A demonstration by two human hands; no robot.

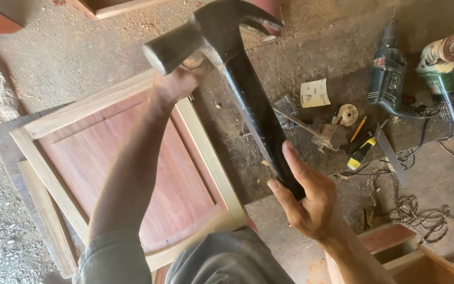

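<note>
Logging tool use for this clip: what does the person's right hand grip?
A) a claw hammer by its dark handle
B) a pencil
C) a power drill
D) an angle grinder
A: the right hand wraps the dark handle of the claw hammer; the drill lies on the bench.

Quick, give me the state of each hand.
Left hand: fingers hidden; rests at the wooden door panel's far corner.
Right hand: closed on the claw hammer's handle.

Black handle and dull grey steel head on my hammer (227,63). Reddish-brown panel in a pale yellow wood frame (132,168). Dark green drill (390,79), green grinder (442,73), yellow-and-black knife (361,152), grey sleeve (114,260).
</note>
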